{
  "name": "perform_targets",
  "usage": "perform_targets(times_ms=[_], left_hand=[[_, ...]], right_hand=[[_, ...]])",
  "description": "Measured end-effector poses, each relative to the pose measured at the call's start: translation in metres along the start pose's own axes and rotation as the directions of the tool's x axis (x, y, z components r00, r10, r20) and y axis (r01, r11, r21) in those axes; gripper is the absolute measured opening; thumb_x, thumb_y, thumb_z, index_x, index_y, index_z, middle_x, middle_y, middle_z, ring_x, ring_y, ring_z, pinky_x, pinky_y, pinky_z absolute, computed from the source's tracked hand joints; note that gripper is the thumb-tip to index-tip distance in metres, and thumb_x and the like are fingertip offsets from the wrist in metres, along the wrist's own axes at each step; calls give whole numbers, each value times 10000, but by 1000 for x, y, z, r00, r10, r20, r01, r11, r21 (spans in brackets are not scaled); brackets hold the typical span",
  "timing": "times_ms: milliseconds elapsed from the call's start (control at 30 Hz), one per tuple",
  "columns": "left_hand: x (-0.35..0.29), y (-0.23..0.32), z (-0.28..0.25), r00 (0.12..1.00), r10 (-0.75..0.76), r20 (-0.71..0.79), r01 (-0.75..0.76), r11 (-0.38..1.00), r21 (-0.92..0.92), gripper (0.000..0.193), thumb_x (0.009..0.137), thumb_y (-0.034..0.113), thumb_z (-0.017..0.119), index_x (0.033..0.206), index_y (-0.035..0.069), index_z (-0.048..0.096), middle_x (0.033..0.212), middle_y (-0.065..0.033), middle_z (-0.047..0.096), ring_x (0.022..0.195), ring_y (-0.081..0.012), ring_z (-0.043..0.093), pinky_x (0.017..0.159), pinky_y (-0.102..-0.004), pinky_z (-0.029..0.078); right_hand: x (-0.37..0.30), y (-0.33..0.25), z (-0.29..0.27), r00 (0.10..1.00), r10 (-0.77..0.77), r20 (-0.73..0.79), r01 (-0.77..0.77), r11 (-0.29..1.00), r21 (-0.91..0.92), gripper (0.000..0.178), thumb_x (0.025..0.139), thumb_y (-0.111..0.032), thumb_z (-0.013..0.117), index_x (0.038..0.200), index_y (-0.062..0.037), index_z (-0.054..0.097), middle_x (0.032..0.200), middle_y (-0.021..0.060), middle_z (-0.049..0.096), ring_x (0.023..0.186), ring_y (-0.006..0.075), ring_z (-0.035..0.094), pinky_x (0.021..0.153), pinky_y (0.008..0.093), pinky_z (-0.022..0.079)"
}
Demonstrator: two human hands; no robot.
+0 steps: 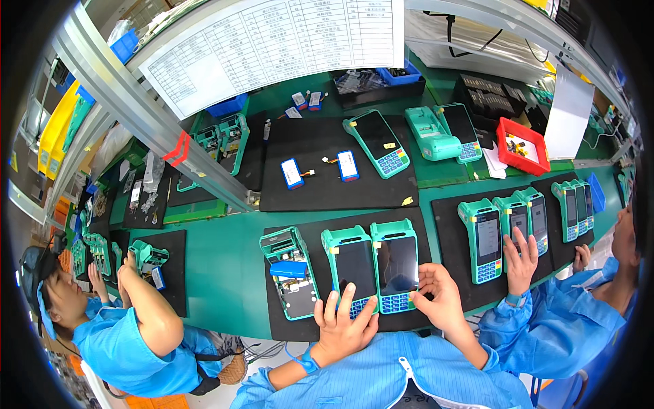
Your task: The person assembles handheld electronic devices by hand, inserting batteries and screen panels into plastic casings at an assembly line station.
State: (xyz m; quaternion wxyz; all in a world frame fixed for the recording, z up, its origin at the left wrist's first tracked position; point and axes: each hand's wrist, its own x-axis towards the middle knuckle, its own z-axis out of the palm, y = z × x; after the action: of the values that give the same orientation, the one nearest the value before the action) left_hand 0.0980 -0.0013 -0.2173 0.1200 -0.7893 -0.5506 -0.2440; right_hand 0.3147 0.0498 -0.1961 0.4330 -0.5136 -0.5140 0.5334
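Observation:
Two green handheld payment terminals lie side by side on a black mat in front of me. My left hand (346,320) rests, fingers apart, over the keypad of the left payment terminal (353,266), whose screen is dark. My right hand (441,298) is curled at the lower right side of the right payment terminal (397,262), thumb at its keypad corner and fingers along its edge. Left of these sits an opened terminal housing (281,240), its inside exposed, with a blue battery pack (289,269) lying across it.
Two wired battery packs and another terminal (378,144) lie on the far mat (272,194). A red parts bin (523,146) stands at the back right. Co-workers handle terminals on both sides; the right person's hand (522,262) touches one. A metal post (150,116) rises at left.

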Motion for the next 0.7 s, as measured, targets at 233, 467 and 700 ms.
perform_targets(times_ms=[233, 467, 700], left_hand=[[-1, 0, 1, 1000, 0, 3, 0, 1000, 9, 392, 726, 384, 723, 1104, 283, 702, 1404, -187, 425, 1316, -373, 269, 1103, -529, 112], [-1, -1, 1, 1000, 6, 6, -6, 1000, 3, 386, 727, 384, 721, 1099, 280, 705, 1396, -188, 432, 1318, -375, 267, 1104, -530, 106], [0, -1, 2, 1000, 10, -1, -10, 1000, 3, 374, 727, 382, 719, 1086, 276, 708, 1391, -185, 436, 1320, -375, 261, 1103, -530, 106]], right_hand=[[0, -4, 1, 1000, 6, 3, -6, 1000, -31, 472, 757, 80, 664, 1191, 20, 490, 983, 59, 587, 898, 116, 579, 745, 240, 485], [1, -2, 0, 1000, -5, 5, 5, 999, -38, 469, 756, 51, 680, 1189, 20, 502, 974, 73, 575, 877, 125, 575, 738, 248, 489], [0, -3, 0, 1000, 5, 11, -4, 999, -50, 471, 756, 79, 663, 1190, 20, 488, 982, 66, 589, 895, 118, 585, 747, 240, 487]])
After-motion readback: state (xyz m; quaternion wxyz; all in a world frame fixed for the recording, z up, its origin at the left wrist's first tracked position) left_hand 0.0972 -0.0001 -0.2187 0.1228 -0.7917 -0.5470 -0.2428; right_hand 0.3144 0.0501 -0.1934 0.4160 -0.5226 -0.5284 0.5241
